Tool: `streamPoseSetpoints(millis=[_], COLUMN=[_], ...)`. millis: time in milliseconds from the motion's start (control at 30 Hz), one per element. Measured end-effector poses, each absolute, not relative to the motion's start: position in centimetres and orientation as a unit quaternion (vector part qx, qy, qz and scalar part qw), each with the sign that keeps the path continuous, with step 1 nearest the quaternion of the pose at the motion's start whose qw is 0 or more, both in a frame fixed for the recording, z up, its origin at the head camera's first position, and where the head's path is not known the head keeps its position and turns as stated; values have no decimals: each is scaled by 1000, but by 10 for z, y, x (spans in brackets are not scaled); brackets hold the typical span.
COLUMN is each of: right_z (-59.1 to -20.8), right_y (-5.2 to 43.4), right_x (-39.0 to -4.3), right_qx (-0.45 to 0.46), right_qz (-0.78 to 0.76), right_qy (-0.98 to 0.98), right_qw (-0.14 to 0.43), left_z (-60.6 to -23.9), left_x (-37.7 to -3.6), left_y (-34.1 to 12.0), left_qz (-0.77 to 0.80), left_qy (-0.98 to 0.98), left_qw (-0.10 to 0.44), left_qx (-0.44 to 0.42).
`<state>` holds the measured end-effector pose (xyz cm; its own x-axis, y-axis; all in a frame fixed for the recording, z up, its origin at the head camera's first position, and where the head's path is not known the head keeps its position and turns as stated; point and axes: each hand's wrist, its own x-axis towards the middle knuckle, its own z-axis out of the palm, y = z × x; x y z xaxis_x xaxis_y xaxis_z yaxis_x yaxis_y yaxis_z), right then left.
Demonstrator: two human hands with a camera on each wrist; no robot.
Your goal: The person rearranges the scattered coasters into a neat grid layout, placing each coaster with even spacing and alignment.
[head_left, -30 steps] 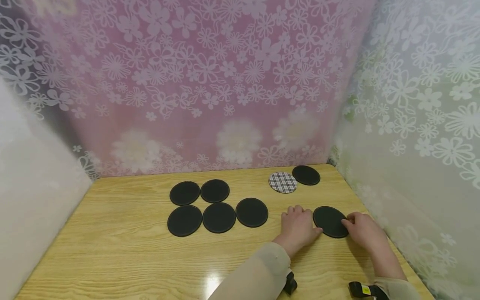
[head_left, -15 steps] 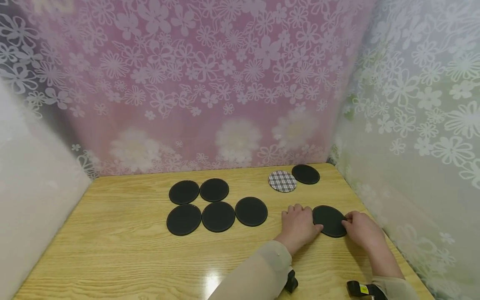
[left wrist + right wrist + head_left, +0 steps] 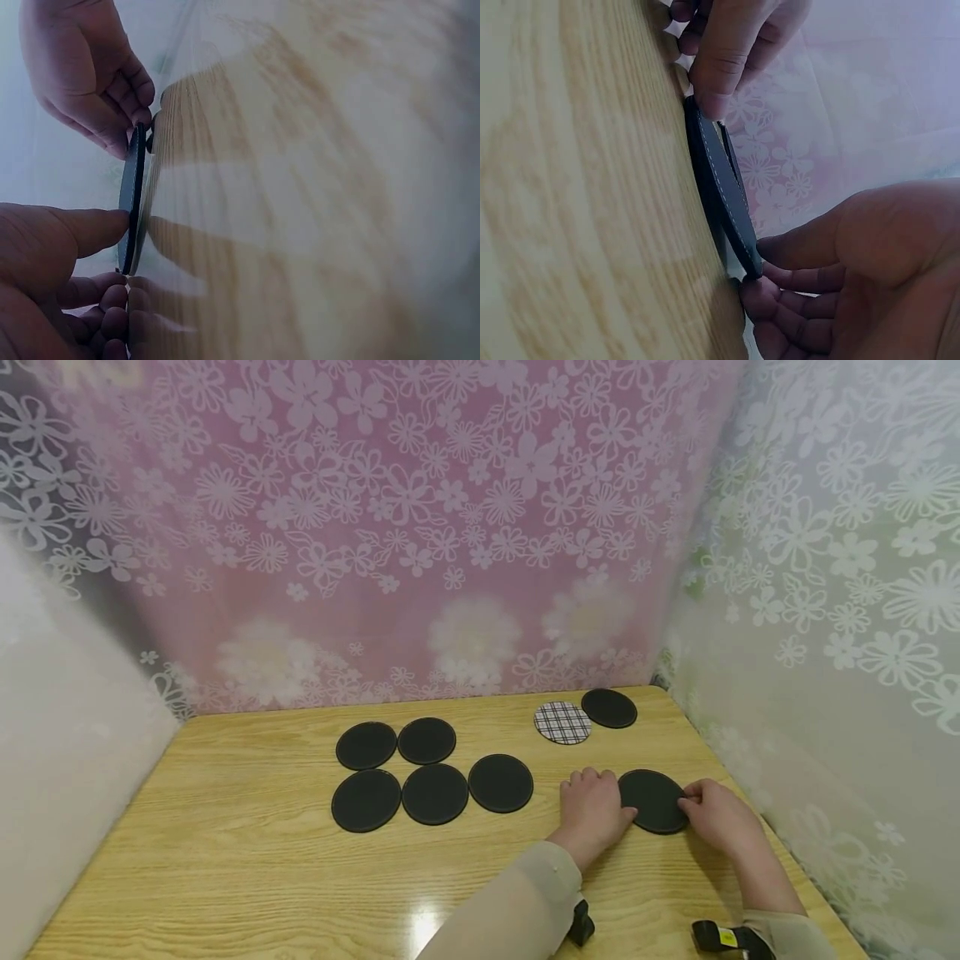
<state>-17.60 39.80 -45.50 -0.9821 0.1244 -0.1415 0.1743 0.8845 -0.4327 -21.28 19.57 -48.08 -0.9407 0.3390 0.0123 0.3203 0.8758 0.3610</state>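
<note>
Both hands pinch one black coaster point(image 3: 652, 801) between them — the left hand point(image 3: 592, 810) at its left rim, the right hand point(image 3: 716, 817) at its right. Over the last second it has slid leftward, away from the table's point(image 3: 225, 877) right edge toward the five dark coasters point(image 3: 432, 772). The right wrist view shows its far edge lifted — the head view shows it flat.
</note>
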Motion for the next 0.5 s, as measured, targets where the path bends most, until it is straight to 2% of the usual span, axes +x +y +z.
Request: streamPoseSetpoints(millis=[300,500], right_z=[-457,-461], right_y=[400,403], right_x=[-177,-178], right_qx=[83,94], right_qz=[-272,-368], right_qy=[958,924], right_qw=[46,52], left_z=[-479,-476], left_x=[-212,-210], left_y=[193,191], left_qz=[191,196], left_qy=[968,967], left_qw=[21,20], left_qx=[164,159])
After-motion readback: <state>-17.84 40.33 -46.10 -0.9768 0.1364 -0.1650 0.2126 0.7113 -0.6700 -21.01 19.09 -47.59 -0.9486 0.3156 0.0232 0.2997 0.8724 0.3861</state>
